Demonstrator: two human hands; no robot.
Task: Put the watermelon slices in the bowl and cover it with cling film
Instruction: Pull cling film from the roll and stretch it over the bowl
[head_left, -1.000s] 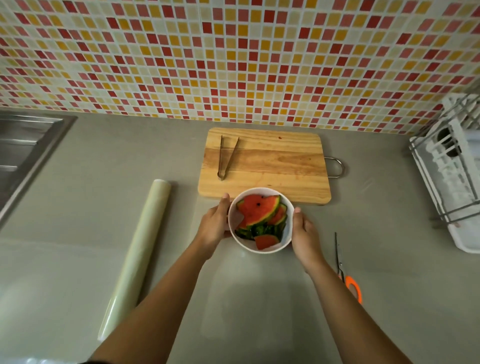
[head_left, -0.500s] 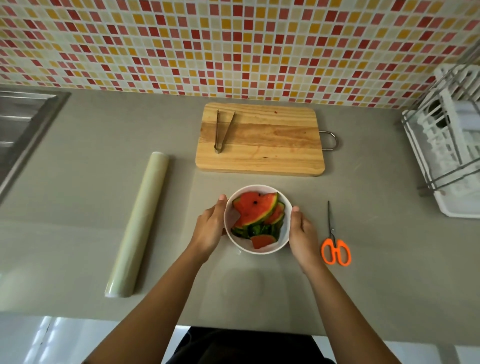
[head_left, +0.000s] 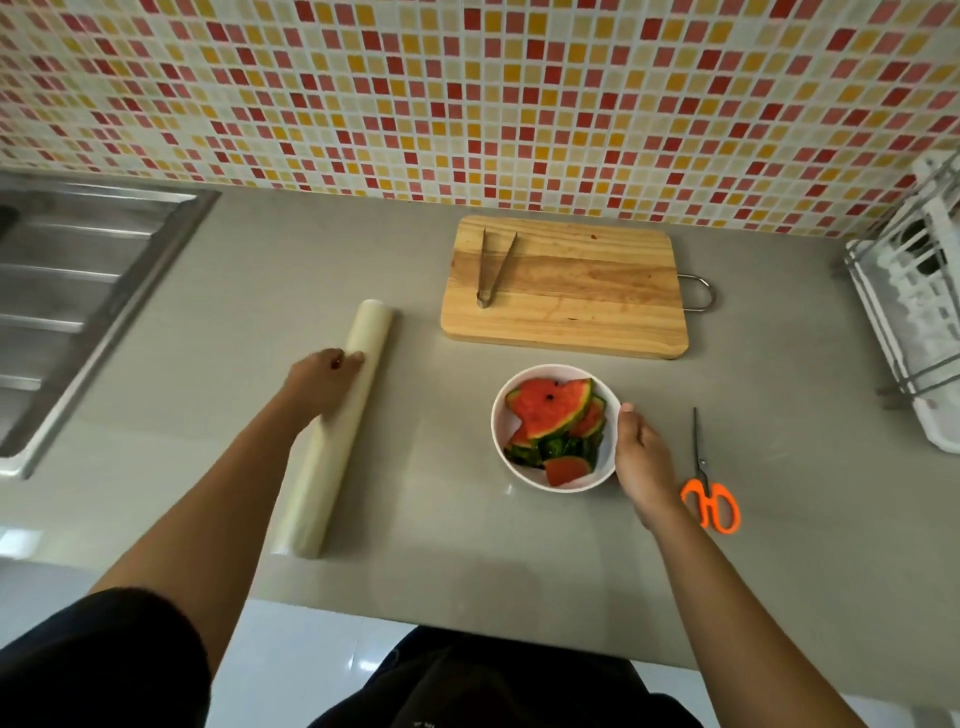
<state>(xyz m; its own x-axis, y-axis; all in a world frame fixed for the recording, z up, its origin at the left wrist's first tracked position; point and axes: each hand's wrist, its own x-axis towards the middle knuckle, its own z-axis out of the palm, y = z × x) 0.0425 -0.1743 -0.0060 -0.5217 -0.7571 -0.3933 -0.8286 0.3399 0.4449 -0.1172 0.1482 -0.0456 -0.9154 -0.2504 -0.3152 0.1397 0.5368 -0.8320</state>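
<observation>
Resting: left hand on cling film roll; right hand against bowl.

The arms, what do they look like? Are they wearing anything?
Both forearms are bare down to the left hand and right hand: no gloves, watch or bracelets show. A short black sleeve covers the left upper arm. The right arm's sleeve is out of view.
</observation>
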